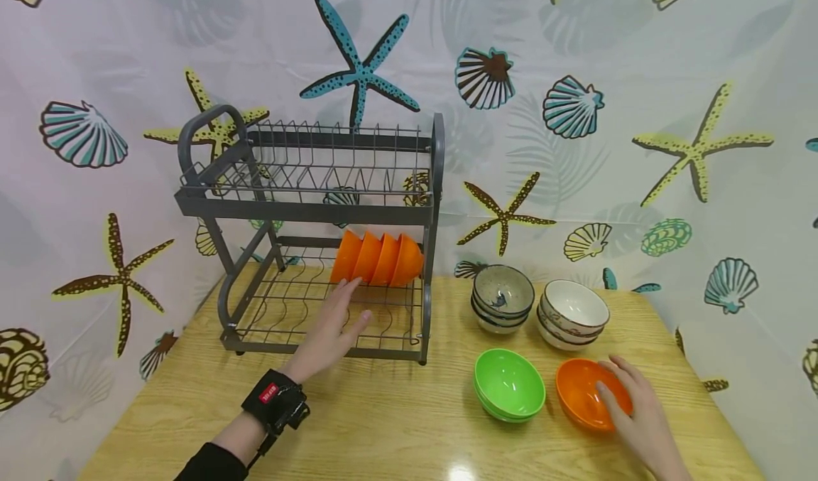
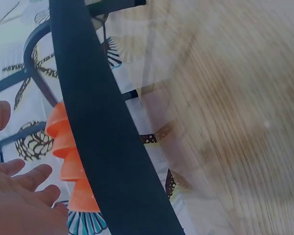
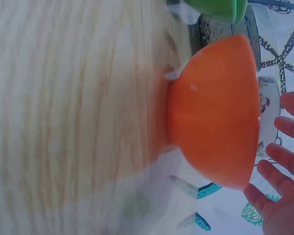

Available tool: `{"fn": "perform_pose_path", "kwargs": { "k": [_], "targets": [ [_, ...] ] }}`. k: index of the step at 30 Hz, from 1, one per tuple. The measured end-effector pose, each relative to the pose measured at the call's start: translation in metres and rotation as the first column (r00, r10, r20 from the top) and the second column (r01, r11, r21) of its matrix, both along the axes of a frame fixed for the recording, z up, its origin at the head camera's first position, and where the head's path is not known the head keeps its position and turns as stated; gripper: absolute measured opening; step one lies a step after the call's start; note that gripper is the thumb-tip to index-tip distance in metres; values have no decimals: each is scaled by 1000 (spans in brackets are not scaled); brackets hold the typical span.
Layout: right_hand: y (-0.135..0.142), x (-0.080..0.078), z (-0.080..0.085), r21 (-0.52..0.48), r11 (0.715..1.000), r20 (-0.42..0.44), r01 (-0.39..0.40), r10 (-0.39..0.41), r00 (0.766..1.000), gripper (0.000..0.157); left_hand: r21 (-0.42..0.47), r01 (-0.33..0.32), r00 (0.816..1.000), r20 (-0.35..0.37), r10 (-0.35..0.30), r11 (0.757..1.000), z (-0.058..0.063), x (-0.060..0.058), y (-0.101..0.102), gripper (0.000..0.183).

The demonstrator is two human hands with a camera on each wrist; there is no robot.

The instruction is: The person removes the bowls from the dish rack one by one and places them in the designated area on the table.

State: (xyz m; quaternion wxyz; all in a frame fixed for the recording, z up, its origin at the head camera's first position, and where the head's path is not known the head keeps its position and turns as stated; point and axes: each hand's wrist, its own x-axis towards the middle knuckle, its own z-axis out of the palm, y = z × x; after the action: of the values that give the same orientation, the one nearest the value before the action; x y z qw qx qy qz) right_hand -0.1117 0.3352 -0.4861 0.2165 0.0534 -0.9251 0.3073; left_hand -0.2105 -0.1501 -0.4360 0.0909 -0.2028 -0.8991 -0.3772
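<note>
Several orange bowls (image 1: 377, 259) stand on edge in a nested row on the dish rack's lower tier, at its right end. My left hand (image 1: 326, 332) is in front of them, fingers extended and thumb spread, holding nothing. In the left wrist view those bowls (image 2: 71, 161) show past the fingertips, partly hidden by the rack's dark bar (image 2: 103, 117). On the table at the right sits another orange bowl (image 1: 578, 396), upright. Over its right side reaches my right hand (image 1: 633, 406), fingers loosely extended; the right wrist view shows the fingertips (image 3: 257, 196) right at the bowl's rim.
A grey two-tier dish rack (image 1: 307, 213) stands at the left, its upper tier bare. Stacked green bowls (image 1: 508, 381) sit just left of the orange bowl on the table. Behind are stacks of grey bowls (image 1: 503, 293) and white bowls (image 1: 575, 309), near the patterned backdrop (image 1: 409, 55).
</note>
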Motion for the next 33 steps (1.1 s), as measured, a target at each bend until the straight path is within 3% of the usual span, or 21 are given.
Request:
{"fn": "perform_pose_path", "kwargs": {
  "k": [7, 16, 23, 33],
  "targets": [
    [-17, 8, 6, -35, 999, -43, -17, 16, 999, 33, 163, -51, 994, 107, 34, 985, 6, -17, -11, 69],
    [-45, 11, 13, -29, 994, -206, -108, 100, 973, 31, 260, -115, 983, 168, 73, 959, 8, -36, -24, 68],
    [-62, 12, 21, -22, 985, -268, -169, 157, 951, 36, 291, -178, 967, 226, 113, 940, 9, -50, -27, 67],
    [-88, 15, 29, 2, 970, -269, -243, 235, 934, 48, 425, -265, 941, 311, 136, 866, 12, -71, -25, 58]
  ]
}}
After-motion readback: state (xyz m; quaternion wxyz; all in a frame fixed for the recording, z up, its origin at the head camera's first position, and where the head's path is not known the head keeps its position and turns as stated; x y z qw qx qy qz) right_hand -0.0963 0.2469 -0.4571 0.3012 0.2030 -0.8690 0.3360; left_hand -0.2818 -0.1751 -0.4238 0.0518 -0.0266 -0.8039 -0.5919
